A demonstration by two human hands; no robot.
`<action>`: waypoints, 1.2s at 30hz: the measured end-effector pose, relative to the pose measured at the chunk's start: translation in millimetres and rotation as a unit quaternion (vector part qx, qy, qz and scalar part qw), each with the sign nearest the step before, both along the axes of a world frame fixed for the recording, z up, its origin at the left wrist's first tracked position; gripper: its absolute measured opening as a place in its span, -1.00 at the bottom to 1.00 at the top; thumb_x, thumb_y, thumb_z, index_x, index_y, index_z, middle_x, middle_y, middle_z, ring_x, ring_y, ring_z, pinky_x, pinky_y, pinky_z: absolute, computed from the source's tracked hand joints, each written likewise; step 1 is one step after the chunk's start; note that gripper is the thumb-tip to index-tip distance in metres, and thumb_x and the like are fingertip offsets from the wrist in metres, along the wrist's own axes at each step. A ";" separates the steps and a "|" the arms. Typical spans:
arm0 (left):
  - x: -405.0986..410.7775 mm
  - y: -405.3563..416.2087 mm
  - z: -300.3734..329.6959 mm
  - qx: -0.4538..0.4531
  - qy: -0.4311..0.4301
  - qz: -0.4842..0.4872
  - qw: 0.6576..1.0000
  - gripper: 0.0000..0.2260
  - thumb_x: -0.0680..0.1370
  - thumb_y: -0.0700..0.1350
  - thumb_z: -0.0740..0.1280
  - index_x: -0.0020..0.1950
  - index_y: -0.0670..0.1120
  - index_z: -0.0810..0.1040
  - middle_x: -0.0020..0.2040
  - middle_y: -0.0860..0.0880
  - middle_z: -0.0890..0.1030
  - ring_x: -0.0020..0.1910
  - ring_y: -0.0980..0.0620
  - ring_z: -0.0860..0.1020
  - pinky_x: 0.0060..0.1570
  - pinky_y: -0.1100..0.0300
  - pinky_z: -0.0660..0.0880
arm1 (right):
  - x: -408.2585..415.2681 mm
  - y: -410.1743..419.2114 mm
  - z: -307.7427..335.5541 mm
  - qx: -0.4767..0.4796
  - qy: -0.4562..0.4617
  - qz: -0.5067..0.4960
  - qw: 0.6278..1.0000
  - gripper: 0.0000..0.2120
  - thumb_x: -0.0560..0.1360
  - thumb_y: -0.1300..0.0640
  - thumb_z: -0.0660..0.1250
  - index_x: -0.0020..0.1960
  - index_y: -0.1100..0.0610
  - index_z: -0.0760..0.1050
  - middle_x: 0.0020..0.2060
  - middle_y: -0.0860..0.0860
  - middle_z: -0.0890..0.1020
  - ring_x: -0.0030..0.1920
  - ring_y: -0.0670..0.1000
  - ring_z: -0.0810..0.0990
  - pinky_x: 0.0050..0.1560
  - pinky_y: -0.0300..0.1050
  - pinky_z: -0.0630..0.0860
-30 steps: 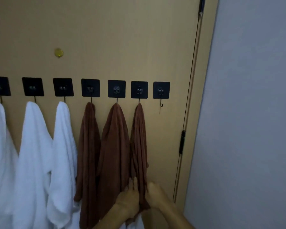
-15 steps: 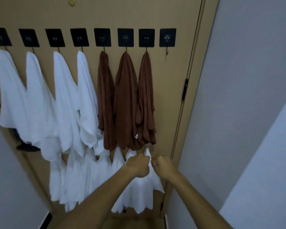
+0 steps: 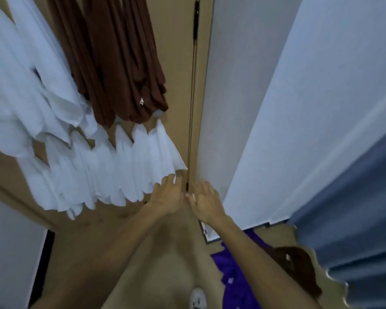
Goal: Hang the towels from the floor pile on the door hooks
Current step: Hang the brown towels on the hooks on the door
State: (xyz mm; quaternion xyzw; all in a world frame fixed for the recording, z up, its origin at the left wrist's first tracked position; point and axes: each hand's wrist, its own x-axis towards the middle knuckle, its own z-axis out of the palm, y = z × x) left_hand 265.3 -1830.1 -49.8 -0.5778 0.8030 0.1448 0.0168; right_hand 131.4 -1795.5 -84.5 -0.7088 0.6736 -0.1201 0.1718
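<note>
I look steeply down the tan door [image 3: 178,63]. Brown towels [image 3: 120,63] hang from above, with white towels [image 3: 31,85] to their left and a lower row of white towels [image 3: 120,170] beneath. The hooks are out of view. My left hand [image 3: 167,197] and my right hand [image 3: 206,201] are side by side, low in front of the door, fingers spread and holding nothing. The left fingertips are close to the corner of the lowest white towel. On the floor at the lower right lie a purple towel [image 3: 234,277] and a brown towel [image 3: 299,266].
A pale wall [image 3: 265,108] runs along the right of the door, with a blue-grey surface [image 3: 354,219] beyond it. A white shoe [image 3: 197,297] shows on the tan floor [image 3: 165,264]. A white panel [image 3: 9,253] stands at the lower left.
The view has tilted from the hooks down to the floor. Both hands let go of the brown towel, dropped lower and opened from fists.
</note>
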 end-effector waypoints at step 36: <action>-387.8 315.8 -270.5 0.299 -0.133 -0.228 0.917 -0.58 0.55 -0.12 0.20 0.41 -0.13 0.25 0.39 -0.13 0.24 0.33 -0.14 0.31 0.24 -0.04 0.37 | -417.3 455.2 -283.4 0.439 -0.095 -0.316 0.836 -0.62 0.61 0.05 0.07 0.39 0.12 0.37 0.51 0.04 0.11 0.46 0.13 0.17 0.38 0.04 0.24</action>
